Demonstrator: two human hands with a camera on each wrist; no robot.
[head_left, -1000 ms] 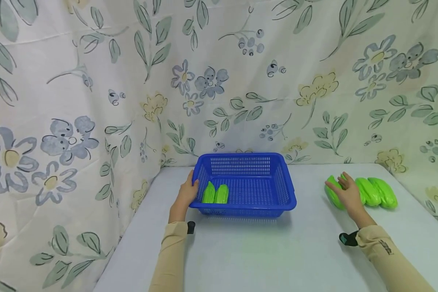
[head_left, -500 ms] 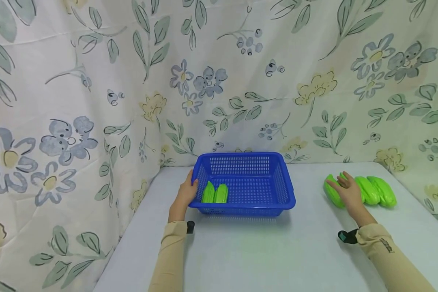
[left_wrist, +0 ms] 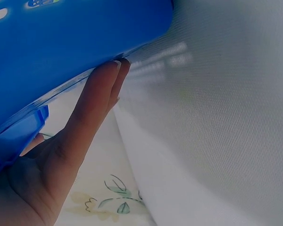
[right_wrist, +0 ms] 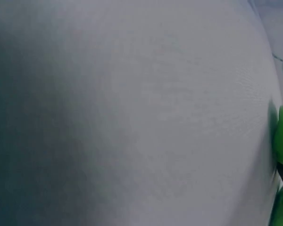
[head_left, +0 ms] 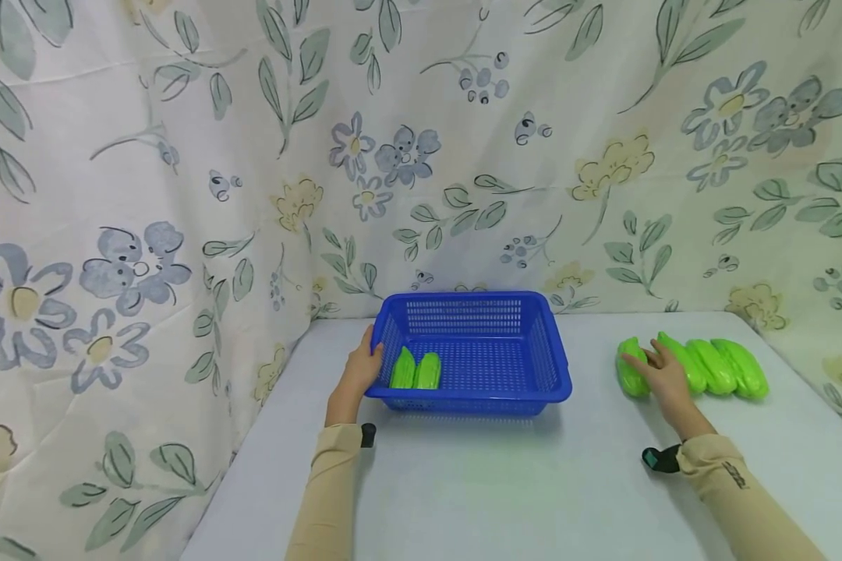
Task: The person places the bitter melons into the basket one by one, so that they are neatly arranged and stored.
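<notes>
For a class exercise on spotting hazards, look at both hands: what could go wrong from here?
The leftmost green piece looks shiny, so it could slip from the right hand. The other pieces lie close by and might get nudged. The left hand holds the blue basket only at its left side, so a tug might shift it.

The place looked like a small screened-off nook: a white table (head_left: 477, 491) stood against hanging cloth (head_left: 456, 167) with a blue, yellow and green flower-and-leaf print, which enclosed its back and both sides. Whether it was a home, shop or workshop could not be told.
</notes>
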